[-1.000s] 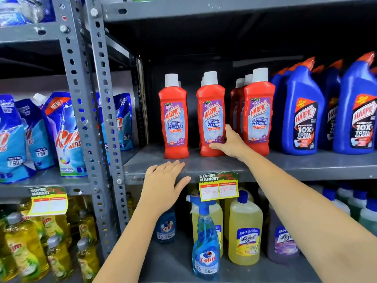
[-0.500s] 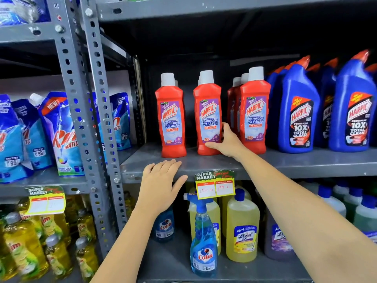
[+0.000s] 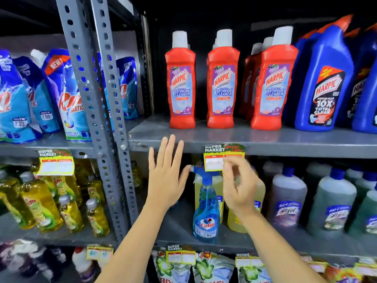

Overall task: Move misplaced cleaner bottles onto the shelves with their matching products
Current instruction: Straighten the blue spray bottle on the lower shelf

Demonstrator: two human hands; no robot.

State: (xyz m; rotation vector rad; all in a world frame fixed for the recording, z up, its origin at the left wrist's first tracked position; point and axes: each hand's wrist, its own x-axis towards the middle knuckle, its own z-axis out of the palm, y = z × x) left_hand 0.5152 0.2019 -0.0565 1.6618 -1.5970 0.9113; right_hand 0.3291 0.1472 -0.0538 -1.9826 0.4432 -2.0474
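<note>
Red Harpic bathroom cleaner bottles (image 3: 222, 82) stand in a row on the grey middle shelf (image 3: 265, 139), with blue Harpic bottles (image 3: 324, 78) to their right. One shelf down, a blue Colin spray bottle (image 3: 206, 209) stands in front of yellow cleaner bottles (image 3: 234, 221). My left hand (image 3: 166, 176) is flat, fingers spread, just below the middle shelf's edge and left of the spray bottle. My right hand (image 3: 239, 186) is blurred, fingers loosely curled, holding nothing, in front of the yellow bottles beside the spray head.
A perforated grey upright (image 3: 100, 111) divides the racks. Blue detergent pouches (image 3: 67, 94) fill the left shelf, yellow dish-liquid bottles (image 3: 40, 205) below them. Purple and green cleaner bottles (image 3: 289, 195) stand right of the yellow ones. A price tag (image 3: 214, 160) hangs on the shelf edge.
My right hand has let go of the red bottles and dropped to the lower shelf near the spray bottle. My left hand slid below the shelf edge. The view tilted downward.
</note>
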